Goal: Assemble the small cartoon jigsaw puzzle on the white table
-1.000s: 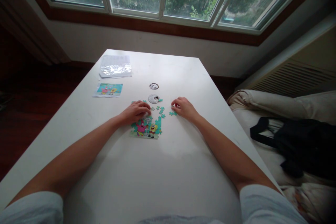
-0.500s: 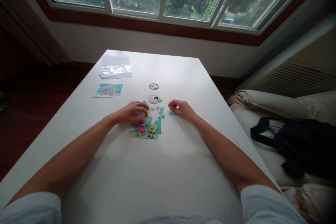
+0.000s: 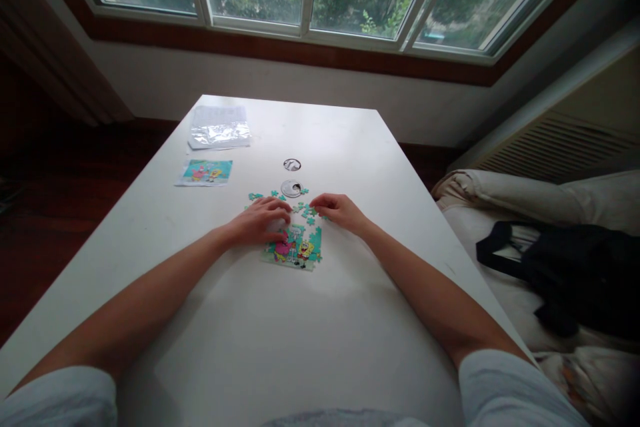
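A partly joined jigsaw puzzle [image 3: 295, 252] with cartoon figures on a teal background lies on the white table. My left hand [image 3: 263, 219] rests over its upper left part, fingers apart and curved, the thumb touching the puzzle. Several loose teal puzzle pieces [image 3: 307, 213] lie beyond the puzzle, between my two hands. At the right of these pieces is my right hand [image 3: 341, 209], thumb and fingertips pinched together low over the table. What the pinch holds, if anything, is too small to make out. More loose pieces [image 3: 255, 196] lie past my left hand.
A picture card [image 3: 205, 172] showing the same figures lies at the left, with a clear plastic packet [image 3: 220, 127] behind it. Two round inserts [image 3: 291, 188] sit in the table [image 3: 310, 333] beyond the pieces. A sofa [image 3: 500, 203] with dark cloth [image 3: 575, 273] stands at the right.
The joined puzzle has slid right and slightly nearer to me, with my left hand moving right along with it. My right hand has shifted left towards the loose pieces.
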Demonstrator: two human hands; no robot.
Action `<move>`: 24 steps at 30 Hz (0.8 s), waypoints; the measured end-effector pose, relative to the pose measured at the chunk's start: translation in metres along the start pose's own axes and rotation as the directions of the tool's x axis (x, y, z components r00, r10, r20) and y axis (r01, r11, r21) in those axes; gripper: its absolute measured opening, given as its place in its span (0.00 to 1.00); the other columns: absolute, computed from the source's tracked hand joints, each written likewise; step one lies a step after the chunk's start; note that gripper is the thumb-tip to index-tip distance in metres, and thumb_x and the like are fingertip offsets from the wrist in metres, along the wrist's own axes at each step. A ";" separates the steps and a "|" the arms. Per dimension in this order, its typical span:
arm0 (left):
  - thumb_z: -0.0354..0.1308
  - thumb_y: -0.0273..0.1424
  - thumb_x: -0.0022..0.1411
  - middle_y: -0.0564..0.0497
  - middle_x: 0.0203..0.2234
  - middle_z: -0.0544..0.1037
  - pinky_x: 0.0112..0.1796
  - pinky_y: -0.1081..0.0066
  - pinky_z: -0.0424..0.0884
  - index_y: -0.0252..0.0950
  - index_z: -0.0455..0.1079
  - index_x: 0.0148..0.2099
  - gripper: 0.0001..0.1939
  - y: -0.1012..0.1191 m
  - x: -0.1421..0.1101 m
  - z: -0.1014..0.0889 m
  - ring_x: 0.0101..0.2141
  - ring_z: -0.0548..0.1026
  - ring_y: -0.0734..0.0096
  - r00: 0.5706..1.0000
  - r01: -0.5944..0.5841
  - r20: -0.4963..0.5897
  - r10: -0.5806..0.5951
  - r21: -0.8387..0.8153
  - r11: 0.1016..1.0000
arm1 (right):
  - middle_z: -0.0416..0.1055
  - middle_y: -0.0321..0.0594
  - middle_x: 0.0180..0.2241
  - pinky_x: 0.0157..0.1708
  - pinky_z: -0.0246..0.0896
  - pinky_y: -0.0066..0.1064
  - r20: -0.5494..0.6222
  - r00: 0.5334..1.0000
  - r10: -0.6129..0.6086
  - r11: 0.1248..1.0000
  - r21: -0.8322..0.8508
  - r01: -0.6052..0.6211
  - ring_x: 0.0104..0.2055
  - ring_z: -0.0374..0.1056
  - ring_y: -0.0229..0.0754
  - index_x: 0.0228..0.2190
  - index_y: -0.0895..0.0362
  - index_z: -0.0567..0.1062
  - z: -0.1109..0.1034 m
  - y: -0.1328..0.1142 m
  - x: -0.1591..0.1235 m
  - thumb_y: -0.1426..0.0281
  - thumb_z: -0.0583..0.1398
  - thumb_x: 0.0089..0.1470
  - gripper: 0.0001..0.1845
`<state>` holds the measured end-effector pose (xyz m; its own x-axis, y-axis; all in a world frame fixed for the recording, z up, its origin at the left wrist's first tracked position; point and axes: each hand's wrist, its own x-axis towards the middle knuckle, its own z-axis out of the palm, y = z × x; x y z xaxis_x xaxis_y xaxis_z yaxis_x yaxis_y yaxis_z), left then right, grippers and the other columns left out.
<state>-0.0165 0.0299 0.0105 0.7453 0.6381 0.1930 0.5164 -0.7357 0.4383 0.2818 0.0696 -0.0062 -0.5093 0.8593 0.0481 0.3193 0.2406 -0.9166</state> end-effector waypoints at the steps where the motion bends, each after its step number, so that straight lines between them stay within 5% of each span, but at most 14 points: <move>1: 0.66 0.42 0.63 0.48 0.57 0.74 0.59 0.56 0.61 0.44 0.75 0.48 0.14 0.001 0.001 0.002 0.57 0.68 0.55 1.000 0.002 -0.008 -0.002 0.011 1.000 | 0.79 0.40 0.35 0.36 0.66 0.30 0.003 1.000 -0.020 0.999 -0.028 0.020 0.33 0.71 0.38 0.41 0.57 0.81 0.002 -0.003 -0.001 0.61 0.63 0.56 0.15; 6: 0.59 0.38 0.69 0.47 0.52 0.76 0.57 0.59 0.63 0.41 0.75 0.45 0.08 -0.001 0.003 0.006 0.53 0.69 0.59 0.998 0.019 -0.064 -0.017 0.034 0.999 | 0.77 0.39 0.35 0.34 0.61 0.28 0.057 0.978 -0.201 0.953 -0.219 0.208 0.32 0.67 0.36 0.40 0.56 0.83 0.019 -0.022 -0.009 0.67 0.60 0.61 0.12; 12: 0.55 0.32 0.70 0.48 0.48 0.78 0.54 0.59 0.65 0.40 0.75 0.42 0.08 -0.006 0.005 0.007 0.51 0.70 0.60 0.988 0.071 -0.139 -0.062 0.064 0.995 | 0.76 0.42 0.41 0.40 0.65 0.29 0.144 0.919 -0.367 0.881 -0.262 0.393 0.37 0.70 0.38 0.45 0.54 0.81 0.038 -0.032 -0.012 0.69 0.57 0.66 0.13; 20: 0.57 0.33 0.69 0.48 0.47 0.79 0.53 0.59 0.66 0.40 0.75 0.40 0.07 -0.002 0.004 0.008 0.48 0.71 0.60 0.989 0.065 -0.136 -0.056 0.061 0.996 | 0.72 0.41 0.34 0.41 0.62 0.32 0.158 0.911 -0.381 0.774 -0.485 0.408 0.39 0.66 0.42 0.35 0.55 0.79 0.034 -0.027 -0.014 0.69 0.62 0.63 0.05; 24: 0.58 0.34 0.68 0.47 0.46 0.79 0.52 0.60 0.66 0.40 0.76 0.41 0.07 -0.003 0.005 0.010 0.46 0.72 0.61 0.991 0.044 -0.126 -0.037 0.056 0.997 | 0.72 0.41 0.35 0.43 0.60 0.33 0.178 0.909 -0.376 0.737 -0.538 0.410 0.40 0.64 0.43 0.38 0.54 0.79 0.035 -0.025 -0.014 0.69 0.64 0.61 0.03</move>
<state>-0.0103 0.0326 0.0015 0.6670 0.6881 0.2856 0.5714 -0.7185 0.3965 0.2531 0.0355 0.0020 -0.7256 0.6103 0.3179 0.4560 0.7724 -0.4420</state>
